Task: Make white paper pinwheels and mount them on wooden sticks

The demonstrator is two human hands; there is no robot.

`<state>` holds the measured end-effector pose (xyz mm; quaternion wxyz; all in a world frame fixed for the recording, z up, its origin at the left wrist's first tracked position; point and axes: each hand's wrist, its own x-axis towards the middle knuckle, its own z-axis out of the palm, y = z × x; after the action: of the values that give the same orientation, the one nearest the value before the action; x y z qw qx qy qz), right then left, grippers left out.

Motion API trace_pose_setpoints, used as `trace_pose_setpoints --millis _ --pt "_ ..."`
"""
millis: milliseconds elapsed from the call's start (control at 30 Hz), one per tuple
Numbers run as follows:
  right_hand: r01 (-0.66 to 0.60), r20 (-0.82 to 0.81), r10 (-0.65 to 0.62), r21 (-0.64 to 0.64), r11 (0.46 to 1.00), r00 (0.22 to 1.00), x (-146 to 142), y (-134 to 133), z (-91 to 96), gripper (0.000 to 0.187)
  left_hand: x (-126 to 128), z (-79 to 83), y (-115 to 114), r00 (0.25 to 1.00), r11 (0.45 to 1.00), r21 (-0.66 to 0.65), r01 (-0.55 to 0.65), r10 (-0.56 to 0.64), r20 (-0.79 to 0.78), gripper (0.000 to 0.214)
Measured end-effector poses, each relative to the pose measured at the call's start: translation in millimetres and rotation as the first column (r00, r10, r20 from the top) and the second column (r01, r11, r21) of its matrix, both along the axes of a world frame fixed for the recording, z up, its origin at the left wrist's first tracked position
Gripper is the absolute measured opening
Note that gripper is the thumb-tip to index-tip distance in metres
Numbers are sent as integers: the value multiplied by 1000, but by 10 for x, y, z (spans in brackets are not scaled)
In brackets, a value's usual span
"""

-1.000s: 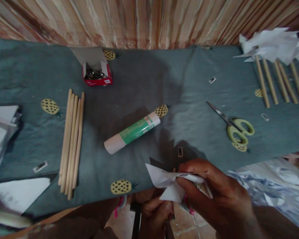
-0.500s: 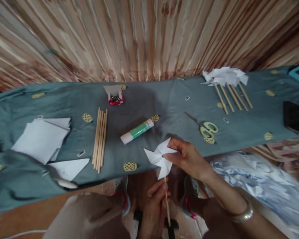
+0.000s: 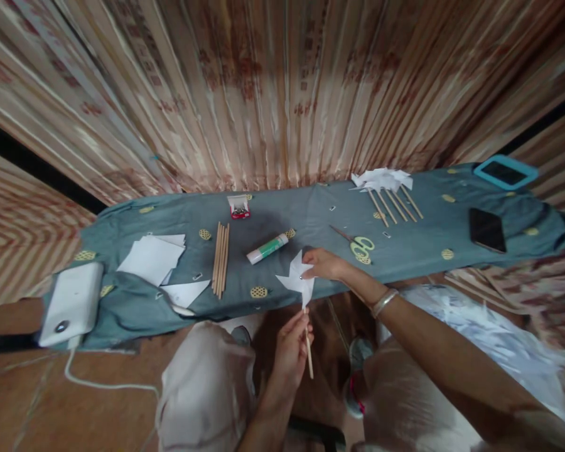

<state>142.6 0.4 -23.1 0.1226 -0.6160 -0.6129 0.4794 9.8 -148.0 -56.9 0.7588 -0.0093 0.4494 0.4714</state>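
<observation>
A white paper pinwheel (image 3: 294, 280) on a wooden stick (image 3: 309, 358) is held over the table's front edge. My left hand (image 3: 292, 342) is closed round the stick a little below the paper blades. With its fingers, my right hand (image 3: 324, 264) pinches a blade on the pinwheel's right side, close to the small metal pin (image 3: 301, 277) at its centre. Just behind the pinwheel lies a glue stick (image 3: 267, 248) with a green label. Scissors (image 3: 358, 245) with pale green handles rest beyond my right hand.
Finished pinwheels (image 3: 383, 180) lie at the back right, near a phone (image 3: 487, 230) and a blue-framed tablet (image 3: 506, 172). Leftward are loose wooden sticks (image 3: 220, 260), a red box of pins (image 3: 240, 208), white paper sheets (image 3: 150, 258) and a white corded device (image 3: 73, 301).
The view has pulled back, so the table looks smaller and the white device at left now shows. Both hands still hold the pinwheel, whose blades have turned somewhat.
</observation>
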Motion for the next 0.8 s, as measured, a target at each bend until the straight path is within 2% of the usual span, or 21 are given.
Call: trace_pose_setpoints --millis 200,333,433,667,800 --pt "-125 199 148 -125 984 969 -49 91 86 15 -3 -16 23 1000 1000 25 2 -2 -12 36" --pt "-216 281 269 -207 954 921 -85 139 196 32 5 -6 31 999 1000 4 -3 3 -49 31" --pt "-262 314 332 -243 934 890 -112 167 271 36 5 17 38 997 999 -32 -7 5 -71 25" --pt "-301 351 386 -273 914 853 -132 193 326 33 5 61 51 996 1000 -4 4 -4 -87 14" --pt "-307 369 401 -288 907 838 -127 193 325 34 9 77 54 996 1000 6 17 -16 -87 16"
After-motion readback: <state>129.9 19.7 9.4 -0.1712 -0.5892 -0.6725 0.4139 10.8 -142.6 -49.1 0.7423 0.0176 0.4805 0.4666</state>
